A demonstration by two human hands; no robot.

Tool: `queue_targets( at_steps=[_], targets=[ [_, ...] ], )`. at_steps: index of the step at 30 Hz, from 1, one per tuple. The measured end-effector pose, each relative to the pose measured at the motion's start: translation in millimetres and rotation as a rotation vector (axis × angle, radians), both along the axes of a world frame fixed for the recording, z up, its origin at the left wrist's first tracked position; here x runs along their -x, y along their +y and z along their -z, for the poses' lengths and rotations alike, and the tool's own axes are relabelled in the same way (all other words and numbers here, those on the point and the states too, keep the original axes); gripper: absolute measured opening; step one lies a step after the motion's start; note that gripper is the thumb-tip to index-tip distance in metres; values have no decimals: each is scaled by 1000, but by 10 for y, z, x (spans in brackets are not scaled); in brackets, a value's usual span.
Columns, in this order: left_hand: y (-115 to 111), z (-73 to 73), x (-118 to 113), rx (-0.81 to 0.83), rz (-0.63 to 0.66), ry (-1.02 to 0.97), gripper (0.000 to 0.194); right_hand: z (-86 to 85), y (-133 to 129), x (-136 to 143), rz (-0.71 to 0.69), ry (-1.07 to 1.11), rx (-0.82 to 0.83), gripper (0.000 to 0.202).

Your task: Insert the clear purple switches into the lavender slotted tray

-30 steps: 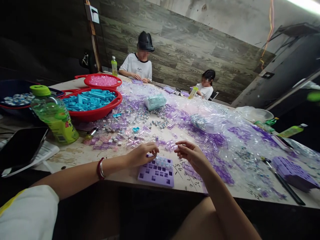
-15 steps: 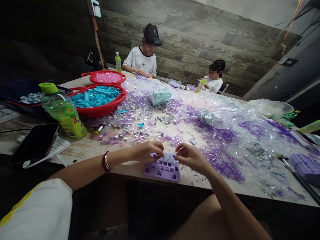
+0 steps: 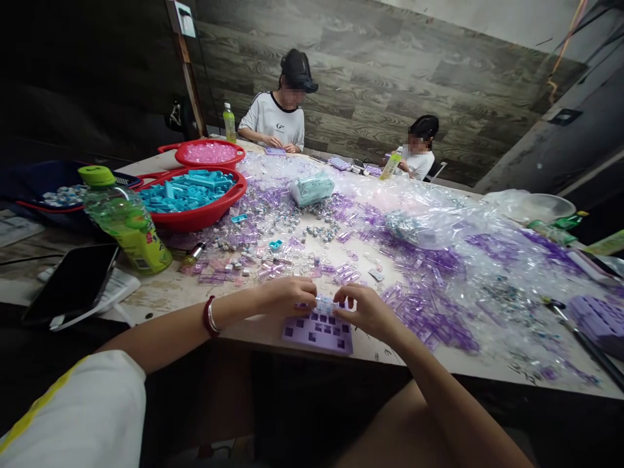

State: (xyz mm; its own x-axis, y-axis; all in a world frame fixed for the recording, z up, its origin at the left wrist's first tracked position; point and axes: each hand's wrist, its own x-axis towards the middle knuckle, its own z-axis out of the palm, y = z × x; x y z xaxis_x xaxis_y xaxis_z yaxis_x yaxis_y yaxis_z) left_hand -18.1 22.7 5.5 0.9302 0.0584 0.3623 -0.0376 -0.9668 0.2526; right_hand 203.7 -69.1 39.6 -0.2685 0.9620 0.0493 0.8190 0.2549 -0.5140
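- Two bare hands meet close to the table's near edge: the left hand (image 3: 292, 296) has its fingertips drawn narrow, the right hand (image 3: 365, 311) curves thumb and fingers downward; from where I stand I cannot tell whether either pinches a piece.
- One purple block (image 3: 316, 337) lies flat beneath the fingertips, matte and slab-like, its face cut with square holes of different sizes. Small clear pieces (image 3: 325, 304) sit at its far side, between the hands.
- Two red baskets (image 3: 238, 188), smooth and round with handles, stand at the left: the farther is heaped with pink pieces (image 3: 209, 152), the nearer with blue pieces (image 3: 192, 190). One dark blue basket (image 3: 24, 183) beside them holds whitish bits.
- Purple see-through pieces (image 3: 429, 318), glossy and too many to count, spread over the middle and right.
- One teal packet (image 3: 312, 190), soft and crinkled, rests among them.
- One dark-screened phone (image 3: 73, 283) lies near a green-capped plastic bottle (image 3: 131, 227).
- Two people (image 3: 277, 120) in white tops sit across the table.
- Pale and scuffed, the table (image 3: 170, 292) shows brown stains at the left; behind, grey wood-grain planks cover the wall (image 3: 380, 71).
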Motion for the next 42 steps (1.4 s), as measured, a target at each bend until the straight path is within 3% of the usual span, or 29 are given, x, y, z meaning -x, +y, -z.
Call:
queue_targets(
  at_steps=[14,26,33,42],
  targets=[
    [-19,-113,-3,-68,53,25,7,23,2,-18,-15,16,64,6],
    [-47,-151,26,106,38,92,12,10,-4,2,-3,15,89,5],
    [-29,-107,1,-29,50,0,16,39,8,-11,-20,15,76,4],
    [-44,-34,-17,23,-3,-42,16,-15,-13,7,-12,-11,98,6]
  ],
)
